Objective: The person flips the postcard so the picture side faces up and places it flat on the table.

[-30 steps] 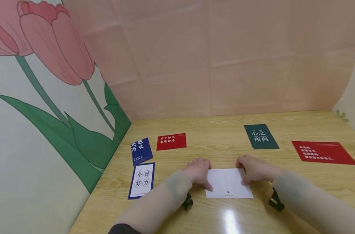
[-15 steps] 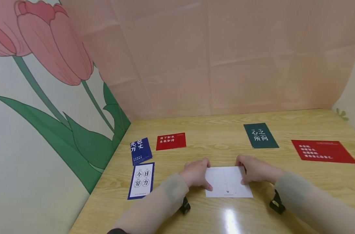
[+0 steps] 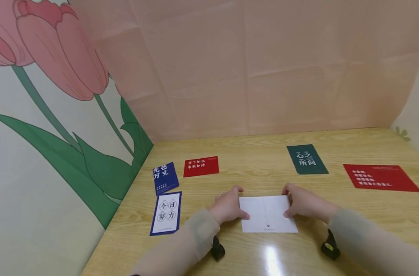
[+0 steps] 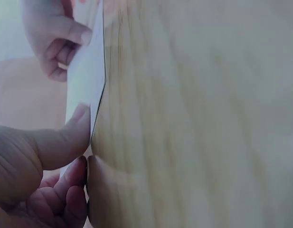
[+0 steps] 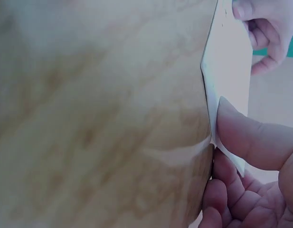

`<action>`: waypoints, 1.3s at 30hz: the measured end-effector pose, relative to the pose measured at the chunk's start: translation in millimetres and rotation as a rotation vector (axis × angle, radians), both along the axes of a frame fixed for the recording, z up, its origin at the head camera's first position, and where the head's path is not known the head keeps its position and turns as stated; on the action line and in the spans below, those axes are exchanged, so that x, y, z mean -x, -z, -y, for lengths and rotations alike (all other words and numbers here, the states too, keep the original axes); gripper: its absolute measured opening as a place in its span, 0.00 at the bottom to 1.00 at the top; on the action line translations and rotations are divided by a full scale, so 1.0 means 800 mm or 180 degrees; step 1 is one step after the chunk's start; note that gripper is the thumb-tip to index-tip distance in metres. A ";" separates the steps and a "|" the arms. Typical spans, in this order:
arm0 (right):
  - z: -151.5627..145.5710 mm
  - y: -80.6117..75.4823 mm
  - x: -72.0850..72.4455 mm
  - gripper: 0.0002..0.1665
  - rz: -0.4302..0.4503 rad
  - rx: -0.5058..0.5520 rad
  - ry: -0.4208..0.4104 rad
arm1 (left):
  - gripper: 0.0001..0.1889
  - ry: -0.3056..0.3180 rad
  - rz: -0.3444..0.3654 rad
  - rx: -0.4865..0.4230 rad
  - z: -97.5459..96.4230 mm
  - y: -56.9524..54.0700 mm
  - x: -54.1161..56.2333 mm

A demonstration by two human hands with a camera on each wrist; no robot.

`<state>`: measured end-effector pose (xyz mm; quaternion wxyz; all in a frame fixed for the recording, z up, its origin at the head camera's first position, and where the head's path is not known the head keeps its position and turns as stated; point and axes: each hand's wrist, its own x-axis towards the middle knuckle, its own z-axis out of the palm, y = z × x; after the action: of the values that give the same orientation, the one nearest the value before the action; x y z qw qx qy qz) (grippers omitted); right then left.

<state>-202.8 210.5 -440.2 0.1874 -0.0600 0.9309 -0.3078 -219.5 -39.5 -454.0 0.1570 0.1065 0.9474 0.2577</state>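
Observation:
In the head view a white postcard (image 3: 268, 214) with a thin line down its middle lies in front of me, near edge on the table. My left hand (image 3: 228, 205) pinches its left edge, thumb (image 4: 75, 128) on top and curled fingers at the edge below. On the opposite side my right hand (image 3: 304, 201) pinches the right edge in the same way, its thumb (image 5: 250, 137) over the white face. Part of the card's side edges is hidden by the thumbs. Both wrist views show the card (image 5: 229, 66) seen along its surface, close to the wooden tabletop.
Left of the hands lie a blue card (image 3: 166, 178) and a blue-bordered white card (image 3: 166, 213), nearly touching. A red card (image 3: 201, 166) is beyond them. Farther right are a green card (image 3: 307, 159) and another red card (image 3: 382, 177). A pink cloth (image 3: 247, 76) hangs behind the table.
The postcard's far edge has risen slightly in the head view. My left hand has shifted a little to the left, its thumb farther up the card's edge. The other cards stay put.

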 end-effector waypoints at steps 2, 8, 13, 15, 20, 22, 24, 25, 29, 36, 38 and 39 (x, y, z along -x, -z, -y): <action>0.000 0.000 -0.001 0.35 -0.0025 -0.0003 0.0031 | 0.39 -0.0039 -0.0017 -0.0041 0.000 0.000 -0.001; 0.001 0.001 -0.002 0.36 -0.0015 -0.0022 0.0131 | 0.32 -0.0179 0.0041 -0.0275 0.004 0.001 -0.004; 0.002 0.002 -0.003 0.37 0.0025 0.0015 0.0234 | 0.32 -0.0219 0.0212 -0.0588 0.010 0.004 -0.005; 0.002 0.002 -0.004 0.38 0.0047 0.0031 0.0272 | 0.31 -0.0249 0.0305 -0.0764 0.012 0.005 -0.005; 0.001 0.002 -0.004 0.35 0.0080 0.0071 0.0356 | 0.22 -0.0409 0.0458 -0.1241 0.015 0.006 -0.006; 0.000 0.002 -0.004 0.31 0.0082 0.0093 0.0374 | 0.18 -0.0475 0.0457 -0.1344 0.015 0.007 -0.007; -0.001 0.003 -0.004 0.28 0.0082 0.0118 0.0380 | 0.16 -0.0524 0.0441 -0.1405 0.016 0.007 -0.007; -0.002 0.003 -0.004 0.27 0.0090 0.0142 0.0388 | 0.16 -0.0548 0.0442 -0.1426 0.016 0.007 -0.007; -0.007 0.005 -0.004 0.24 0.0086 0.0237 0.0416 | 0.12 -0.0583 0.0486 -0.1491 0.015 0.006 -0.007; -0.014 0.006 -0.004 0.20 0.0032 0.0408 0.0411 | 0.06 -0.0600 0.0418 -0.1487 0.014 0.008 -0.006; -0.016 0.006 -0.005 0.19 0.0041 0.0461 0.0391 | 0.06 -0.0661 0.0427 -0.1485 0.014 0.007 -0.006; -0.017 0.005 -0.005 0.18 0.0054 0.0489 0.0381 | 0.06 -0.0690 0.0437 -0.1494 0.014 0.006 -0.006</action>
<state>-198.9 223.7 -444.5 0.1713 -0.0159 0.9049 -0.3894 -214.5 -50.7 -458.6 0.1635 0.0202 0.8547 0.4922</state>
